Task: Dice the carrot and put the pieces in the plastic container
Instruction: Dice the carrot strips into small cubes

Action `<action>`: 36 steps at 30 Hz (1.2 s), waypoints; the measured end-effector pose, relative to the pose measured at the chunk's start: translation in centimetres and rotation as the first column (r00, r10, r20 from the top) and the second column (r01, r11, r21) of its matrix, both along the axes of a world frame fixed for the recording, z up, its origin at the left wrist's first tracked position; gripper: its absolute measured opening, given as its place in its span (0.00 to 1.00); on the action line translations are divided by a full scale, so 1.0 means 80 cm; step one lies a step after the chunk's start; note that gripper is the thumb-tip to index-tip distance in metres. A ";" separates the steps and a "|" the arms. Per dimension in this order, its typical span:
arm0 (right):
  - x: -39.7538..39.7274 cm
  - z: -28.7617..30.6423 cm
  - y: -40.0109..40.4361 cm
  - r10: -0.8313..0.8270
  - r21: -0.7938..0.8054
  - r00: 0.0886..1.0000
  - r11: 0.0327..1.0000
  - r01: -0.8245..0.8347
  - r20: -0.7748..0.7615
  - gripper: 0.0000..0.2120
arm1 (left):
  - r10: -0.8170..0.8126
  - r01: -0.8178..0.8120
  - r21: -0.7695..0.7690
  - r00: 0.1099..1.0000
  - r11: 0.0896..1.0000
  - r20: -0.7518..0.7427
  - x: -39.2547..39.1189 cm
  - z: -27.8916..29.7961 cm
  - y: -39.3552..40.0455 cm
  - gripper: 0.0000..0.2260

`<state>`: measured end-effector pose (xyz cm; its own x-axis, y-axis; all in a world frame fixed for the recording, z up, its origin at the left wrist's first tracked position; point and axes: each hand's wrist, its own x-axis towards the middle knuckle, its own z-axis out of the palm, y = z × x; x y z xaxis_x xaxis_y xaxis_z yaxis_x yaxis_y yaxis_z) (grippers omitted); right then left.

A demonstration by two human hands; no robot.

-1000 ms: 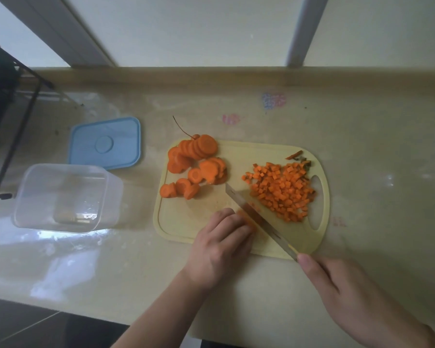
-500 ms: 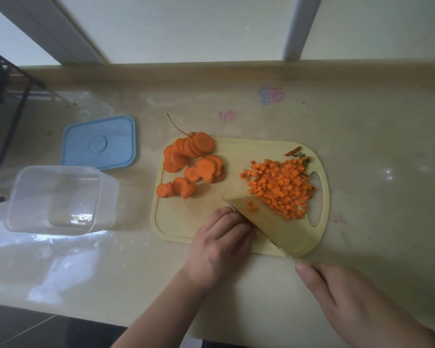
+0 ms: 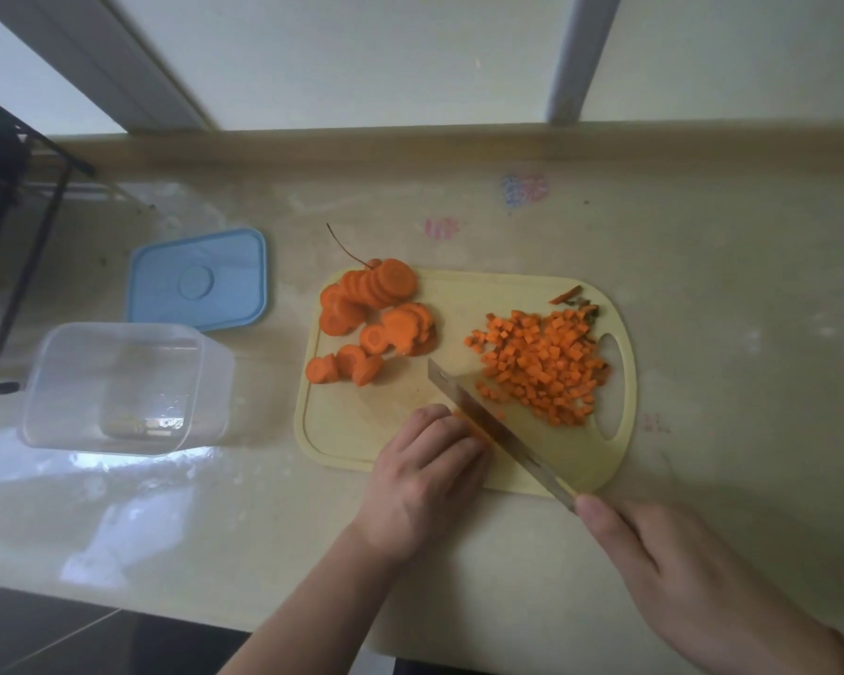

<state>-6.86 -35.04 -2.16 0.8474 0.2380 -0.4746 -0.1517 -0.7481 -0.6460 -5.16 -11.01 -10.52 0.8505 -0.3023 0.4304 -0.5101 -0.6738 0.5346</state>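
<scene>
The right hand (image 3: 693, 582) grips the knife (image 3: 500, 433) by its handle, which is hidden inside the fist, with a fingertip lying at the base of the blade. The blade runs diagonally up and to the left across the yellow cutting board (image 3: 342, 431), its edge down on the board. The left hand (image 3: 425, 479) sits just beside the blade on its left side, fingers curled down over a small bit of carrot (image 3: 469, 423) that shows orange between the knuckles and the steel; how much carrot is under the fingers cannot be told.

On the right half of the board, next to the handle hole, lies the pile of diced carrot (image 3: 542, 365), with a few cubes scattered toward the knife. On the upper left of the board lie the carrot slices (image 3: 374, 319), round discs leaning on each other, with the thin root tail sticking out past the board's top edge.

To the left of the board, apart from it, the clear plastic container (image 3: 118, 387) stands open on the counter (image 3: 727, 309), and no carrot is visible inside. Its blue lid (image 3: 198, 280) lies flat just behind it.
</scene>
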 end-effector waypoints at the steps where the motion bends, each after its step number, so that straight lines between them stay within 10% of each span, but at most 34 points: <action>1: -0.003 0.000 -0.001 -0.002 -0.006 1.000 1.000 0.002 -0.013 0.38 | -0.003 0.003 -0.005 1.000 1.000 -0.008 0.000 0.000 0.000 0.05; 36: -0.012 0.003 -0.004 0.022 -0.027 1.000 0.999 -0.022 -0.004 0.40 | 0.033 -0.033 -0.008 0.999 0.999 -0.017 -0.007 0.002 0.003 0.06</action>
